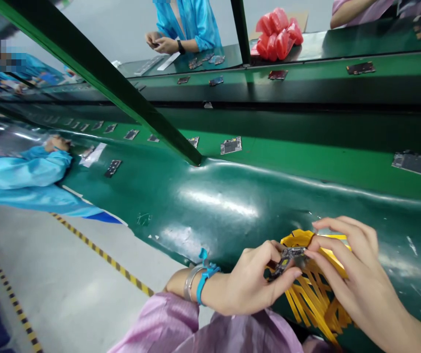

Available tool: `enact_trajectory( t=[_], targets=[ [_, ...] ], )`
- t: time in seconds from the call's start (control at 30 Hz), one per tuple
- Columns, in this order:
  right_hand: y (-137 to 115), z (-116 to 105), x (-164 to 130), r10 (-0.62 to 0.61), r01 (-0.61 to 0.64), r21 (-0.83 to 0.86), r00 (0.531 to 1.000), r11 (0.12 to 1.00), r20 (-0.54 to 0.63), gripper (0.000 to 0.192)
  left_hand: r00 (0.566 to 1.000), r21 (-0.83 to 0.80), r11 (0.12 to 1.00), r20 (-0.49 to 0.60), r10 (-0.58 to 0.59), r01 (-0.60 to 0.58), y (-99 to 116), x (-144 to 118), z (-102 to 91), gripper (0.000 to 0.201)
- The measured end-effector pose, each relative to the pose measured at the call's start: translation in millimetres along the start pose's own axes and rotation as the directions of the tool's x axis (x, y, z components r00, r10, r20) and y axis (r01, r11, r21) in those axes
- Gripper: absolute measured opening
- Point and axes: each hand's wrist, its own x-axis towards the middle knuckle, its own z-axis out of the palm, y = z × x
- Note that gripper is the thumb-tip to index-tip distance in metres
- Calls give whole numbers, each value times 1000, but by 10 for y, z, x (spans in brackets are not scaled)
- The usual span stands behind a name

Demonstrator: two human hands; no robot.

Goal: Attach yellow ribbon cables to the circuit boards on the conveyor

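Observation:
A small dark circuit board with a yellow patch is pinched between the thumb and fingers of my left hand, tilted above the near edge of the green bench. The thumb and index fingertip of my right hand close on the board's upper right end, its other fingers raised. Whether those fingertips hold a further small piece is too small to tell. Under and behind both hands lies a pile of yellow film strips, partly covered by them. A blue strap and a clear bangle circle my left wrist.
Beyond the bench runs a green conveyor belt with boards spaced along it, including a larger circuit board. A slanting green post stands left of centre. Co-workers sit opposite and at left; red bags lie across the line.

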Motion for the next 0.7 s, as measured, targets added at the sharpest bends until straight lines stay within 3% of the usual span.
enact_trajectory(
  t=[0.07,0.2,0.27,0.37,0.43,0.57,0.63,0.7],
  targets=[
    [16,41,-36,25,-25,-38,1000,999,12,8,988,-44,989,61,-141,144,2,35,-5,38],
    [40,50,-118,49,-49,-60,999,997,1,10,914,-108,920,205,-349,376,-11,155,-34,43],
    [67,-9,-136,93,-93,-22,996,995,-18,9,890,-159,894,270,-368,418,-17,227,-64,42],
    [137,-139,-113,230,-234,117,972,965,48,28,881,-259,873,358,-309,412,10,328,-134,36],
    [185,-212,-76,333,-378,230,919,897,213,34,872,-316,860,419,-252,400,55,382,-187,29],
    [221,-284,-7,433,-662,331,715,672,549,25,846,-363,830,486,-219,424,148,438,-250,21],
    [206,-298,14,412,-726,332,639,602,649,26,838,-354,820,485,-250,450,168,447,-251,23],
    [180,-303,26,393,-758,332,597,561,699,28,827,-327,820,488,-279,470,169,454,-243,28]
  ],
)
